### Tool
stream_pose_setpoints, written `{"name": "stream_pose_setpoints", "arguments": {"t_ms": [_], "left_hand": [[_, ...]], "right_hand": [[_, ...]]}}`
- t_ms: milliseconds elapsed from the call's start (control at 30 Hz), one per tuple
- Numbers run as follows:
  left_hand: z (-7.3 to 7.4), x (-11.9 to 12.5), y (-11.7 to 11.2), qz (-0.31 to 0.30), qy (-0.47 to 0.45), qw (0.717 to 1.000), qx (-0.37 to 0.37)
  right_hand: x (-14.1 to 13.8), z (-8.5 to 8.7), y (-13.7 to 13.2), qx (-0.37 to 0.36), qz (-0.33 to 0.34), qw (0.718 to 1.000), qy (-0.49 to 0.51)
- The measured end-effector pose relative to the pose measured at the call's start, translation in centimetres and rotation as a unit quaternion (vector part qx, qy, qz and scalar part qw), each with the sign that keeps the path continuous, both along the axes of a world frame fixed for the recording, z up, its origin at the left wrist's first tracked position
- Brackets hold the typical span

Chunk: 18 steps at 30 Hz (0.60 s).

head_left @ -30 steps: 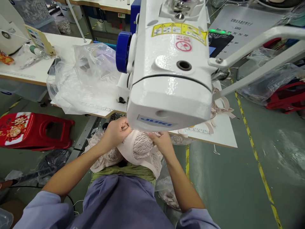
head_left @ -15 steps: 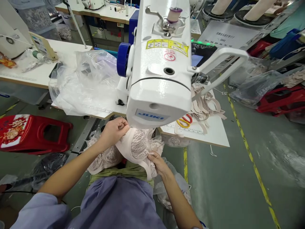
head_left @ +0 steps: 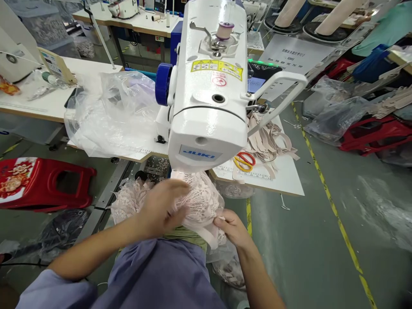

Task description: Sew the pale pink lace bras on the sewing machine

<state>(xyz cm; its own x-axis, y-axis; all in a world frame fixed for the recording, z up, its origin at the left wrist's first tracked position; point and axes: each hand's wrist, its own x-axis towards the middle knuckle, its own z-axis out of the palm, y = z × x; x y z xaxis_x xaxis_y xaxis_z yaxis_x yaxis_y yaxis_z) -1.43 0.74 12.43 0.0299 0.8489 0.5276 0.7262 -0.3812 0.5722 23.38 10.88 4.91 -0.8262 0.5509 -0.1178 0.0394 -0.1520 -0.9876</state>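
A pale pink lace bra hangs below the white sewing machine head, its upper edge hidden beneath it. My right hand pinches the bra's right side, thumb and fingers closed on the fabric. In front of the left part of the lace is my left hand, blurred, with thumb and fingers apart and nothing visibly gripped. More gathered lace shows to the left of that hand. The needle area is hidden by the machine head.
Scissors with yellow and red handles lie beside beige straps on the right tabletop. Clear plastic bags cover the left tabletop. A red stool stands at left, and thread cones stand at the back right.
My left hand has let go of the bra's upper edge and moved down and right, its fingers opening. My right hand, still holding the bra, has shifted right and slightly down.
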Motion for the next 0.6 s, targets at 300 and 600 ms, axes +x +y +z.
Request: {"name": "stream_pose_setpoints", "arguments": {"t_ms": [300,600], "left_hand": [[0.0,1.3,-0.3,-0.143,0.081,0.928,-0.334],[-0.4,-2.9,2.6,-0.027,-0.029,0.961,-0.275]], "right_hand": [[-3.4,8.2,-1.6,0.29,0.177,0.932,-0.125],[-6.9,6.4,3.2,0.364,0.028,0.923,-0.118]]}}
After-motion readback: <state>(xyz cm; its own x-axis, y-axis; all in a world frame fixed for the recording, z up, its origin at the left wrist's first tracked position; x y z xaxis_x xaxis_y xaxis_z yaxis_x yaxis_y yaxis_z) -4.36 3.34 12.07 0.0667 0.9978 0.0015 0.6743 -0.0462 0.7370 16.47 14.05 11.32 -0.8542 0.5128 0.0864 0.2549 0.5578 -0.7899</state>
